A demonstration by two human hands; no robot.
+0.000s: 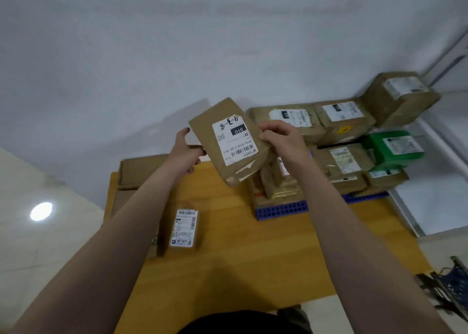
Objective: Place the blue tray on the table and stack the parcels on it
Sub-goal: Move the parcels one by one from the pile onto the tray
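My right hand (279, 138) grips the right edge of a brown parcel (228, 141) with a white label, held tilted above the wooden table (228, 262). My left hand (184, 152) is at the parcel's left edge; one fingertip touches it, the thumb is off it and the other fingers are loosely curled. The blue tray (281, 210) lies on the table's far right part. Several brown parcels (342, 121) and a green one (392, 146) are stacked on it, right of the held parcel. A small labelled parcel (183, 228) lies alone on the table at the left.
Flattened cardboard (136, 171) lies at the table's far left corner. A white wall stands close behind the stack. A white ledge (430, 202) runs along the right side. A dark blue netted object (450, 285) sits at the lower right, off the table.
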